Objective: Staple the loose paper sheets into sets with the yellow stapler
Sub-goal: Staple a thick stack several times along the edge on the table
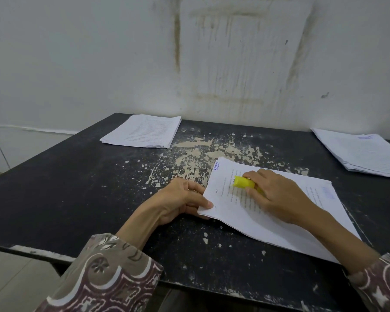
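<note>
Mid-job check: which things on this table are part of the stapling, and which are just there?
In the job:
- yellow stapler, gripped by the right hand
- paper set in front, its edge pinched by the left hand
- paper stack at far left
- paper stack at far right

Just there:
- black table with worn paint
- stained wall

We see through one wide-angle camera worn on the head, looking forward and down over the desk [77,188], which fills the lower half of the frame. The wall [99,52] takes the upper half. The hands sit close, low in the frame.
</note>
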A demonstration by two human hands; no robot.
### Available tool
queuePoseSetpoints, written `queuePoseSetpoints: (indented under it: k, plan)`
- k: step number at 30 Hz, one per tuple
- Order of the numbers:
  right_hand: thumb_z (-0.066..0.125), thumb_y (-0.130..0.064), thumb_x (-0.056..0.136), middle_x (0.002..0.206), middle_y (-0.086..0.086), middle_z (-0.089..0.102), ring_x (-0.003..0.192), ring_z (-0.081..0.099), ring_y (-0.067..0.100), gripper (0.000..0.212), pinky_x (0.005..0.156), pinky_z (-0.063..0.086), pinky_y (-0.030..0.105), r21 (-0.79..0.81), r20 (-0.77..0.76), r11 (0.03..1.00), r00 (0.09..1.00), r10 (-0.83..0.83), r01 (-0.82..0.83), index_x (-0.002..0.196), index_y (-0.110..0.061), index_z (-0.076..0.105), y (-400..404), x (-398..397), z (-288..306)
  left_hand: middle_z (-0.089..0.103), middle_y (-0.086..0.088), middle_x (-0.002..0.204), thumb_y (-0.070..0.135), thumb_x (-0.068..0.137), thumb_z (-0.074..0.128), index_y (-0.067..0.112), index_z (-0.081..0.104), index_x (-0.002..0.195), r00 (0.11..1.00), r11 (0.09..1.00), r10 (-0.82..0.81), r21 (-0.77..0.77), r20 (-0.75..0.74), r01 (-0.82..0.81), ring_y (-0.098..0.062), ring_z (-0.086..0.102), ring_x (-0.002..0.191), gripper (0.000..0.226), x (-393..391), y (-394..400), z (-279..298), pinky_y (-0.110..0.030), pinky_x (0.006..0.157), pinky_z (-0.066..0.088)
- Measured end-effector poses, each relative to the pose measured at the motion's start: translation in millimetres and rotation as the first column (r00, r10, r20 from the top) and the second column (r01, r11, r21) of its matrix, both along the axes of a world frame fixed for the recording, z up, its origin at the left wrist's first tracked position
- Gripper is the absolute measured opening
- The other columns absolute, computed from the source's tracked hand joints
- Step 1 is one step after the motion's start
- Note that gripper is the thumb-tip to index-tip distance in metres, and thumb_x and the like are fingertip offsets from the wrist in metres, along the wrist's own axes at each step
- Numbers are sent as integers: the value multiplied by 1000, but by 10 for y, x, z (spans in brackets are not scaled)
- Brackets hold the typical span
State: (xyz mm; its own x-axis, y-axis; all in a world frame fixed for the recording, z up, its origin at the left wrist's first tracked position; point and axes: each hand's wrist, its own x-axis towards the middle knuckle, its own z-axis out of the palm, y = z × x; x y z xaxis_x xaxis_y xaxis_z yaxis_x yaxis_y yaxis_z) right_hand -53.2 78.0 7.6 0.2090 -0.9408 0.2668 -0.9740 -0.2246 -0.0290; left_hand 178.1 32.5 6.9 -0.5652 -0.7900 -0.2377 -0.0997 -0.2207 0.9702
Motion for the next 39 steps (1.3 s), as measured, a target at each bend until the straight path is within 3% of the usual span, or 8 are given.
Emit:
queuePoseSetpoints:
  k: [4, 9, 13, 17, 25, 30, 33, 39]
  plan:
    - [44, -46, 93, 125, -5, 44, 111, 41, 13, 44, 91, 32, 25, 50, 30, 998, 998, 46, -48, 130, -24, 39, -31, -31, -51, 72, -9, 73, -14, 71, 66, 4, 63, 74, 1000, 1000, -6, -16, 22, 6, -18, 67, 64, 19, -14, 27, 14, -26, 59, 57]
    - [51, -41, 91, 126, -6, 40, 115, 38, 11, 42, 99, 32, 25, 19, 104, 997, 992, 78, -80, 127, -22, 46, 20, 36, -9, 71, -4, 68, -13, 69, 68, 3, 62, 75, 997, 997, 25, -73, 72, -19, -13, 65, 59, 18, -55, 93, 26, -20, 54, 54]
    - [56, -31, 90, 99, -6, 53, 89, 50, 9, 15, 83, 47, 32, 40, 350, 988, 928, 126, -149, 99, -19, 57, 187, 264, 92, 67, -12, 74, -13, 68, 69, 3, 60, 79, 995, 994, 59, -101, 78, -51, -15, 62, 56, 21, -95, 152, 41, -17, 48, 52]
    - [58, -28, 89, 77, 0, 63, 71, 56, 15, 17, 69, 45, 34, 203, 517, 949, 849, 104, -240, 78, -15, 60, 359, 493, 126, 58, -16, 74, -13, 66, 70, 2, 57, 82, 993, 989, 84, -130, 79, -73, -18, 55, 56, 25, -120, 228, 33, -17, 45, 49]
    - [60, -12, 79, 55, -4, 58, 52, 48, 7, 17, 54, 36, 27, 320, 502, 936, 864, -36, -147, 69, -1, 67, 589, 520, 169, 60, -2, 43, -18, 65, 68, 7, 52, 59, 985, 969, 171, -187, 35, -162, -10, 55, 36, 31, -279, 555, -57, -15, 38, 44]
    - [60, -13, 77, 62, 14, 65, 53, 50, 11, 20, 54, 37, 28, 366, 489, 926, 866, -105, -95, 70, 4, 68, 708, 464, 184, 59, -29, 67, -11, 58, 74, -4, 56, 73, 967, 933, 254, -261, -4, -247, -25, 52, 59, 24, -394, 735, -116, -30, 53, 42]
    - [61, -16, 79, 66, 19, 67, 52, 49, 13, 24, 53, 35, 28, 363, 482, 928, 869, -111, -82, 70, 5, 68, 761, 451, 191, 58, -39, 68, 6, 46, 74, -8, 57, 75, 957, 911, 288, -305, -12, -278, -24, 49, 59, 36, -447, 820, -143, -36, 58, 39]
    - [64, -15, 78, 51, -7, 54, 47, 46, 4, 16, 49, 34, 20, 297, 491, 952, 868, -79, -81, 63, -11, 64, 847, 435, 150, 55, -29, 64, -3, 60, 73, -1, 55, 72, 967, 927, 253, -281, -24, -249, -25, 50, 59, 22, -456, 910, -131, -31, 55, 46]
